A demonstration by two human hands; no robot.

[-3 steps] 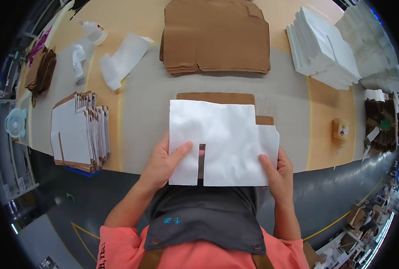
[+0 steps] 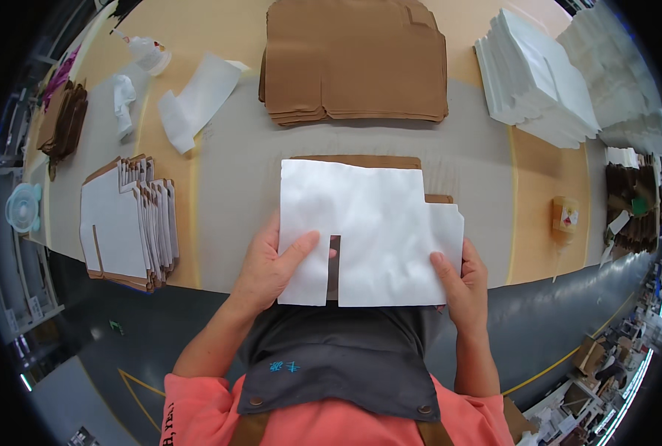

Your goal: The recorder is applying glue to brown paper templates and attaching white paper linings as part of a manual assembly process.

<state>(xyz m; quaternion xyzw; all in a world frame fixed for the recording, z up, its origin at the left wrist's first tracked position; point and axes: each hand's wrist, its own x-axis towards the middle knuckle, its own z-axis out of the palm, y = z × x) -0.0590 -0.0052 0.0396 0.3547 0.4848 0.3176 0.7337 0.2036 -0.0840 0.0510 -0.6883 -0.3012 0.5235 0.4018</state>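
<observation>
A white sheet (image 2: 390,245) with a stepped upper right corner and a narrow slot at its near edge is held in both my hands at the table's near edge. My left hand (image 2: 271,256) grips its left side, thumb on top and fingers underneath, with a bit of fingertip showing through the slot. At the right edge my right hand (image 2: 461,282) pinches it, thumb on top. A brown piece of similar outline (image 2: 361,161) lies beneath, mostly covered, showing along the far edge and at the step. Whether my fingers touch the brown piece is hidden.
Brown sheets (image 2: 357,63) are stacked at the far middle, white sheets (image 2: 539,85) at far right. Layered white-and-brown pieces (image 2: 119,223) lie left. Also on the table are a squeeze bottle (image 2: 150,54), white scrap (image 2: 197,104), a yellowish container (image 2: 566,215) and brown pieces (image 2: 65,123).
The white sheet has shifted slightly away from me over the brown piece, so a thinner brown strip shows. Both hands keep their hold.
</observation>
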